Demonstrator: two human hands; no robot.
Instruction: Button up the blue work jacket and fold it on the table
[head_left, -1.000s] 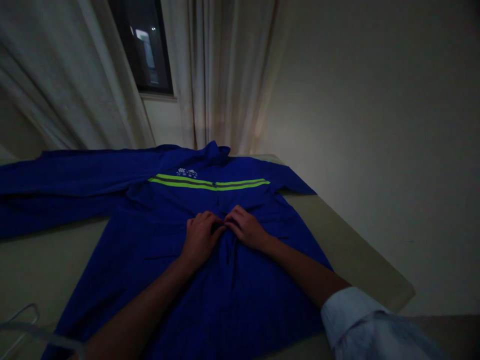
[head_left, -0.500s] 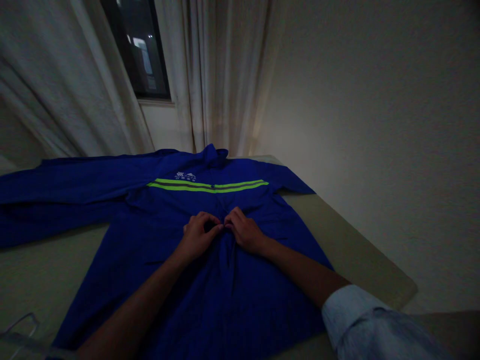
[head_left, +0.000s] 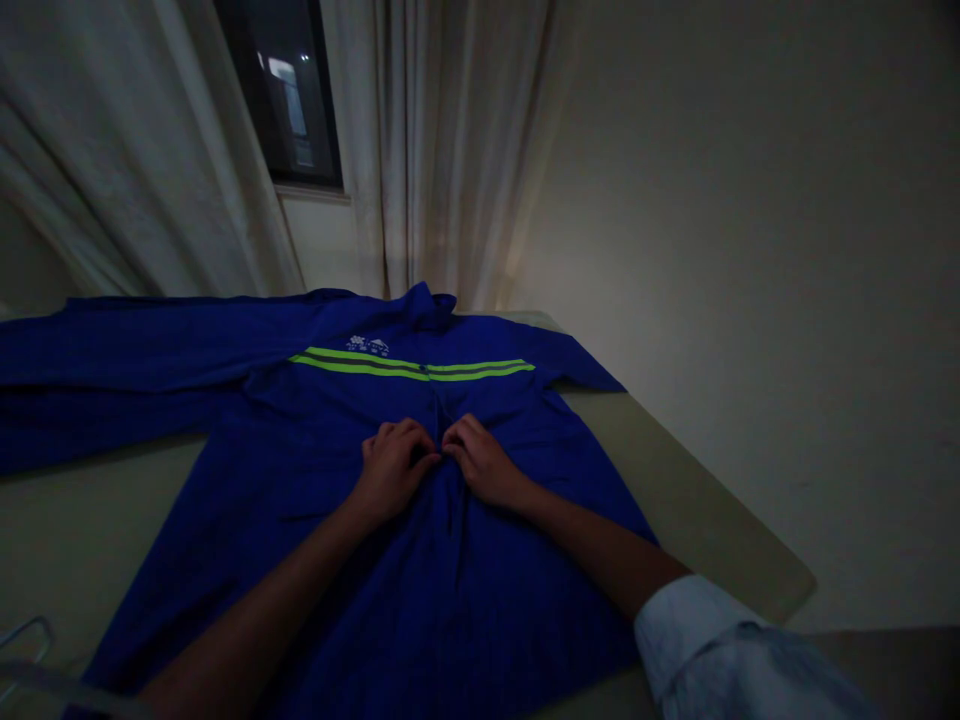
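Observation:
A blue long-sleeved work jacket (head_left: 247, 540) lies front up, its collar at the far end. Across its chest runs a yellow-green and grey stripe (head_left: 360, 362), with a white printed logo above it on the left. At the front placket, below the stripe, my left hand (head_left: 394, 465) pinches one edge of the cloth between thumb and fingers. Right beside it my right hand (head_left: 480, 460) pinches the facing edge, the fingertips nearly meeting. Whatever small fastening lies between them is hidden by the fingers. One button on the stripe looks fastened.
The jacket rests on a pale table (head_left: 705, 490) whose right corner juts out. A clear plastic or wire hanger-like piece (head_left: 34, 640) shows at the lower left. Light curtains (head_left: 450, 150), a dark window (head_left: 289, 100) and a plain wall (head_left: 750, 250) stand behind.
Both hands keep their pinch on the placket, with only slight finger movement. The view has shifted a little.

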